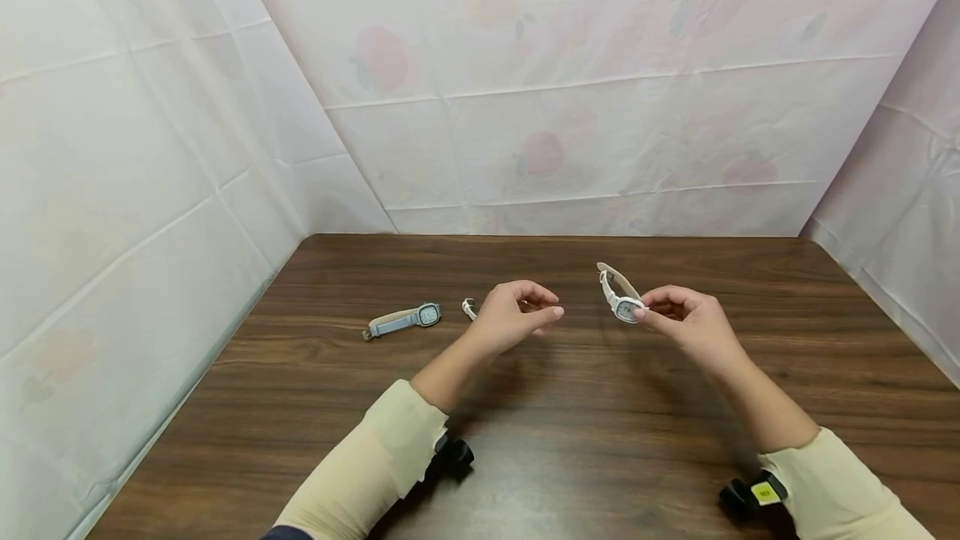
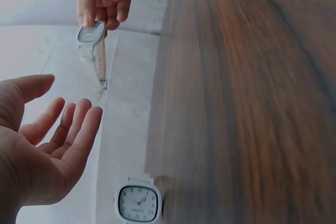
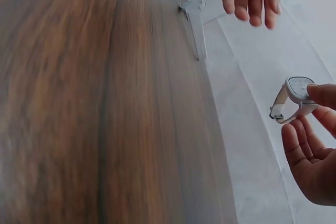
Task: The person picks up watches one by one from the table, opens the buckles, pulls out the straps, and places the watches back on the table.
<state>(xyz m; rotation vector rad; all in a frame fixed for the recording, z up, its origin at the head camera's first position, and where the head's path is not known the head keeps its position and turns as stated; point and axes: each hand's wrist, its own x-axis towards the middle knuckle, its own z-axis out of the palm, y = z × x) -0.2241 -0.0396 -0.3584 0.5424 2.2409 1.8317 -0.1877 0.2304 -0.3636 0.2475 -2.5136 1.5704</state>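
Observation:
My right hand (image 1: 693, 327) pinches a white wristwatch (image 1: 624, 307) by its case, thumb over the dial, with the strap reaching away up and to the left. In the right wrist view the strap of this watch (image 3: 300, 88) looks looped. My left hand (image 1: 506, 319) hovers over the table with loosely bent fingers and nothing in them. Beside it lies a second white wristwatch (image 1: 469, 309), mostly hidden by that hand in the head view; its numbered dial (image 2: 139, 203) shows in the left wrist view. Farther left rests a light blue wristwatch (image 1: 393, 321).
The dark wood-grain table (image 1: 600, 440) ends at a pale curtain (image 1: 600, 107) with faint pink fruit prints. More pale cloth hangs along the left side (image 1: 150, 190) and the right side. Black wrist cameras (image 1: 453, 455) hang below both sleeves.

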